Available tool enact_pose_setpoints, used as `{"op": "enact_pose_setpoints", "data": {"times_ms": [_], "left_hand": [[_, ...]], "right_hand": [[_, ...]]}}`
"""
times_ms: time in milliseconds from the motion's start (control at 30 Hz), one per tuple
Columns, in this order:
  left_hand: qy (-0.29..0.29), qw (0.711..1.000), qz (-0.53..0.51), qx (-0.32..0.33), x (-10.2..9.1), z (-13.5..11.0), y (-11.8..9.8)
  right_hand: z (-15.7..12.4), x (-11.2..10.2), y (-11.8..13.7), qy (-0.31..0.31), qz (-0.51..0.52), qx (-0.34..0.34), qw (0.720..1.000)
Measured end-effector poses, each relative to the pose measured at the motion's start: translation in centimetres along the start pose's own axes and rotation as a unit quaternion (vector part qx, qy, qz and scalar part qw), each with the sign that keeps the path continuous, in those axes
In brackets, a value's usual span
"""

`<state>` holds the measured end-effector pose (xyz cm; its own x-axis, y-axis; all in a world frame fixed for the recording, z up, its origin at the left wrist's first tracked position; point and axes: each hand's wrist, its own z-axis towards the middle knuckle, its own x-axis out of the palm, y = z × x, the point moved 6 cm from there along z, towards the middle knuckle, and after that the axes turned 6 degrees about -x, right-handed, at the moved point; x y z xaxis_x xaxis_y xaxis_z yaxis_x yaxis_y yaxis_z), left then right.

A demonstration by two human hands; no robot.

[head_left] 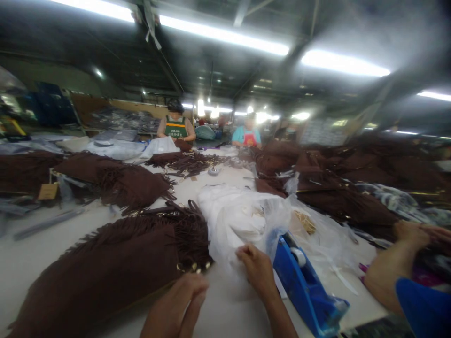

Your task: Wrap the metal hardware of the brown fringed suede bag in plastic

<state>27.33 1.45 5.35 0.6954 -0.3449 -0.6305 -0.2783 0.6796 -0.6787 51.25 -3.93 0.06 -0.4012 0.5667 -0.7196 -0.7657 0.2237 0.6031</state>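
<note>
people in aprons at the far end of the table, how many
2: a person in a green apron at far centre-left, and a person in a red apron to the right. More may be hidden in the blur.

Green apron (175, 127) of the person at the far end of the table: pale lettering across the chest, too blurred to read.
Small brown card tag (48, 191) on the left heap of brown fringed cloth: no print can be made out.
Blue plastic tape dispenser (306, 286): no brand or label shows.
Readable text overall: none.
</note>
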Motion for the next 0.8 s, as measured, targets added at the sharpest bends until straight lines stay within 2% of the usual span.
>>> {"op": "enact_pose_setpoints", "data": {"times_ms": [67,133,233,333,400,500,800], "left_hand": [[0.032,0.999,-0.017,0.012,2.2,2.2,-2.5],[0.062,0.998,-0.001,0.003,4.7,4.3,-3.4],[0.127,0.988,0.087,-0.019,8.9,6.7,-2.0],[0.148,0.981,0.112,-0.049,11.4,8.1,0.9],[0.145,0.98,0.113,-0.072,12.1,8.6,2.5],[0.132,0.98,0.112,-0.095,12.3,8.9,3.8],[0.124,0.976,0.135,-0.114,13.3,9.5,4.3]], "right_hand": [[-0.1,0.2,-0.2,-0.013,-0.008,0.007,1.0],[-0.3,0.4,-0.2,-0.019,-0.02,0.003,1.0],[-0.7,0.6,0.0,-0.011,-0.02,-0.017,1.0],[-0.9,0.2,-0.1,0.005,0.012,-0.032,0.999],[-0.9,-0.2,-0.4,0.012,0.036,-0.032,0.999],[-0.8,-0.7,-0.8,0.016,0.065,-0.032,0.997],[-1.5,0.0,-0.5,-0.027,0.042,-0.031,0.998]]}}
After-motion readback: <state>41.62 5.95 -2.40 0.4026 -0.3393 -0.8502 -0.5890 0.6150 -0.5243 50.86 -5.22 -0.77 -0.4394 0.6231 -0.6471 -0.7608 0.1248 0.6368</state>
